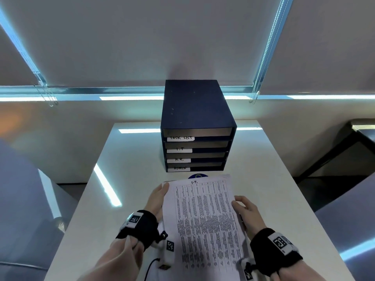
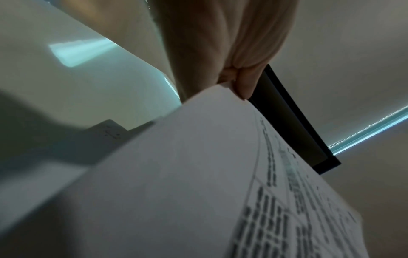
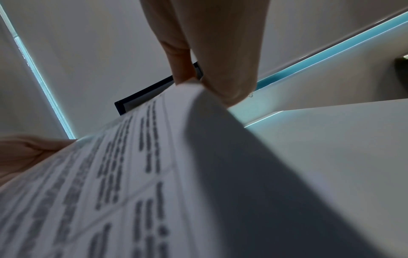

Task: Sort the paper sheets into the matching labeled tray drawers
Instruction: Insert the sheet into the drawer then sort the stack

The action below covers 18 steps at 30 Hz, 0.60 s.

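You hold a printed paper sheet (image 1: 203, 220) between both hands, just in front of the dark blue tray unit (image 1: 197, 110) that stands on the white table (image 1: 263, 169). Your left hand (image 1: 157, 197) grasps the sheet's left edge near its far corner; in the left wrist view the fingertips (image 2: 244, 87) pinch that corner of the sheet (image 2: 176, 174). Your right hand (image 1: 246, 211) grasps the sheet's right edge, and in the right wrist view its fingers (image 3: 225, 83) close on the curled edge of the sheet (image 3: 110, 174). The sheet is lifted off the table, its far end pointing at the tray unit and its near end towards you. A handwritten heading "I.T." sits at the sheet's far end, above a table of dense print. The tray unit shows four slots stacked one above the other, each with a white label at its left: TASK LIST (image 1: 180, 138) at the top, then I.T (image 1: 179, 149), H.R. (image 1: 179, 159) and ADMIN (image 1: 179, 168) at the bottom. A blue round thing (image 1: 197, 176) peeks out between the tray unit and the sheet's far edge; what it is cannot be told.
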Available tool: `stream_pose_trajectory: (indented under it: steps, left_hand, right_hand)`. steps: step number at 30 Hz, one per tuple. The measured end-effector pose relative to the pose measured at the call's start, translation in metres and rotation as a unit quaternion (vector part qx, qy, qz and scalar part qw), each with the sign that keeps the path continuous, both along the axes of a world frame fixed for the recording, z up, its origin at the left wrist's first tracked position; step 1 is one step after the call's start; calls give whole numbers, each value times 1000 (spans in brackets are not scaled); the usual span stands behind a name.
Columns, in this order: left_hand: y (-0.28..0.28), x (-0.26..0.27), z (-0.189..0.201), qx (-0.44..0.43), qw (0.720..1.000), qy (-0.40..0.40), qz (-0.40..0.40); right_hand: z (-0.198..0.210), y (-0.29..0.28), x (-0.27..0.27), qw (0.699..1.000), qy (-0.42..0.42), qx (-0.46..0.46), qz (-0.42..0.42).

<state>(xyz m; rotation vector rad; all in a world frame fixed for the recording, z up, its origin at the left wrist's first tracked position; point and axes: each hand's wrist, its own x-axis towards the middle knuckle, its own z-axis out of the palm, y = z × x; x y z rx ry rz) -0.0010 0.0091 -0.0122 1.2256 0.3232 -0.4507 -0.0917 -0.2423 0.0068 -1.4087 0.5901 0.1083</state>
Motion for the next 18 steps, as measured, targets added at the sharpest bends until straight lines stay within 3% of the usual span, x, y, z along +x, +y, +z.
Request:
stream_pose_trajectory:
  steps: [6,9,14,18]
  left_hand:
    - [-1,12,1,33,999,3,12]
    - [-5,35,15,50,999,3,19]
    - [-18,92,27,70,996,47,-8]
    - [-22,97,45,35,997,53,-47]
  right_hand:
    - [-19,-3,-13,995,14,98,31]
    - [-25,-5,-20,993,29,103,47]
    - [2,-9,9,996,29,86,14]
    - [8,-17,55,993,70,92,39]
